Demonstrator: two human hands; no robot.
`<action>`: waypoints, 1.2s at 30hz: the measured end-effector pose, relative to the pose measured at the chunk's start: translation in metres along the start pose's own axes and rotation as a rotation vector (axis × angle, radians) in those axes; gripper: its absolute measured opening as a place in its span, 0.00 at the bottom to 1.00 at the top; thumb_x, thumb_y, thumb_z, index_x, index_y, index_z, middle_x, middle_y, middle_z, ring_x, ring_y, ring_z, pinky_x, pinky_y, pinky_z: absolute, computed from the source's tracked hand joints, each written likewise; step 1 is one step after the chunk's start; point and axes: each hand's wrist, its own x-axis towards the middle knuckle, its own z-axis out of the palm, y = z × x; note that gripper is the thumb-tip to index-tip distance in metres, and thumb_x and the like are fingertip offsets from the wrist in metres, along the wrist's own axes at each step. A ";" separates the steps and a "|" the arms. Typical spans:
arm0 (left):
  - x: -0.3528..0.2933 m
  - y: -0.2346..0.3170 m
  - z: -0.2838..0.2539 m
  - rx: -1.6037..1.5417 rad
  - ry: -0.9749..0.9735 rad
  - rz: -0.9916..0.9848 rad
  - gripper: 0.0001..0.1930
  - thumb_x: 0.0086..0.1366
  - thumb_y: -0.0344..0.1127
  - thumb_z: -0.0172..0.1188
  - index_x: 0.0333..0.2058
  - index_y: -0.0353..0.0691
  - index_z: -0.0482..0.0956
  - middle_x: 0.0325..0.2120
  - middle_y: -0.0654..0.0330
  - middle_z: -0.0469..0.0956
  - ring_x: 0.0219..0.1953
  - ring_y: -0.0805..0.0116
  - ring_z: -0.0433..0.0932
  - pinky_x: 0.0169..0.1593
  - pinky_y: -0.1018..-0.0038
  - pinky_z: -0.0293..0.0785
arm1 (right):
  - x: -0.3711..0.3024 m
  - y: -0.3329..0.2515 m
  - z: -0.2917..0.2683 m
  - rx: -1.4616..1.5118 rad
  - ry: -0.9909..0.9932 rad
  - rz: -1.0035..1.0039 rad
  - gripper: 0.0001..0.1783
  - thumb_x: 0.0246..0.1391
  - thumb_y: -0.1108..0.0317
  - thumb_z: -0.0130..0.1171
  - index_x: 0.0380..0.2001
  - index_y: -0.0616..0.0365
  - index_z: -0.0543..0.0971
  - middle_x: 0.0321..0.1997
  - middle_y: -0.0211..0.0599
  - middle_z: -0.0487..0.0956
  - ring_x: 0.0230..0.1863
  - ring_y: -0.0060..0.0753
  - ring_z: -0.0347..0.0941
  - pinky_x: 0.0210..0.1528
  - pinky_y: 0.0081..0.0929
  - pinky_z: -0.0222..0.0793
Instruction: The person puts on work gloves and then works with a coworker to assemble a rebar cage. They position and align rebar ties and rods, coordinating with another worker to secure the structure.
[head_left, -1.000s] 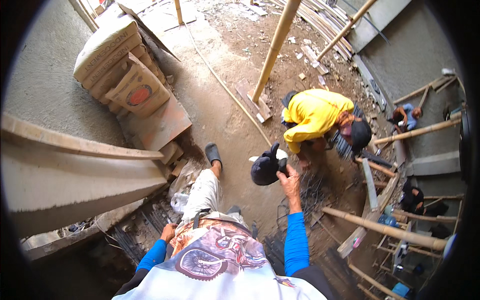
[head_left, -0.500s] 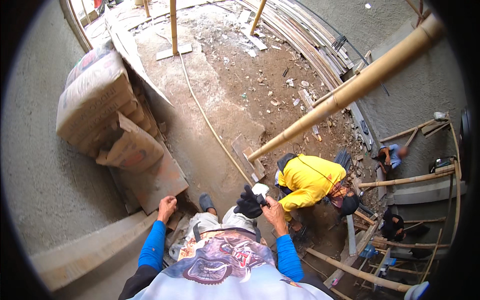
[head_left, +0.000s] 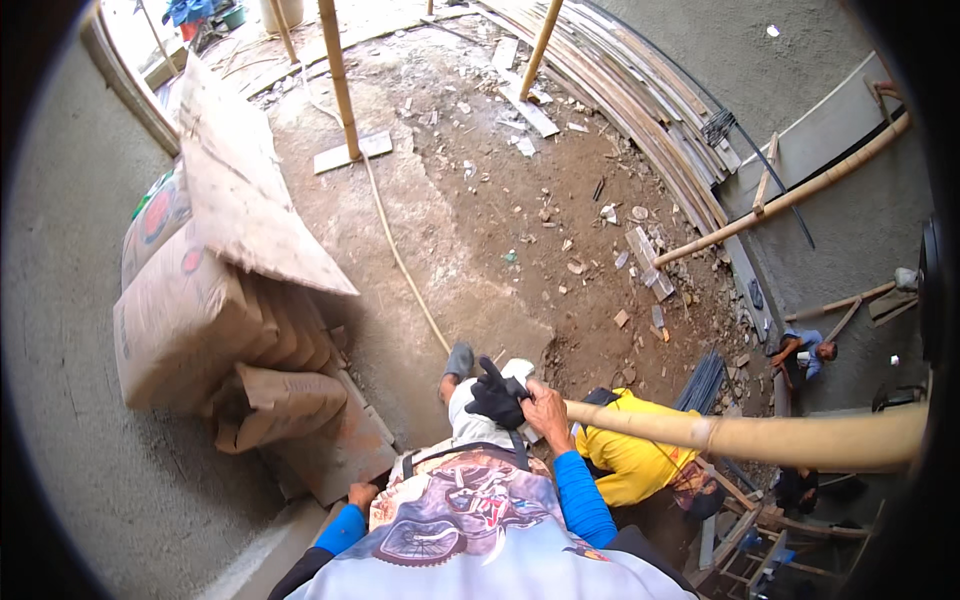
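Right hand (head_left: pixel 547 415): grip pinching a bunched black glove (head_left: pixel 497 394), out in front of the printed shirt (head_left: pixel 470 510). White piece (head_left: pixel 518 370) right beside it, can't tell what. From where I stand, glove looks soft and light; should flop, not break, little slip likely. Best hold probably the cuff end, opposite the splayed fingers. Left hand (head_left: pixel 362 494) low beside shirt; can't tell its grip.

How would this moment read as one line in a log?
right hand: holding black glove | left hand: beside printed shirt, grip unclear | nearby: co-worker in yellow, bamboo pole, stacked sacks
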 end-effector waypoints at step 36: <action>0.536 0.820 -0.596 -0.698 0.346 0.355 0.16 0.69 0.39 0.60 0.49 0.33 0.83 0.28 0.61 0.81 0.25 0.71 0.81 0.26 0.74 0.74 | 0.820 -0.126 -0.189 -0.008 -0.108 0.254 0.15 0.49 0.61 0.63 0.39 0.58 0.81 0.39 0.61 0.83 0.46 0.70 0.78 0.46 0.57 0.74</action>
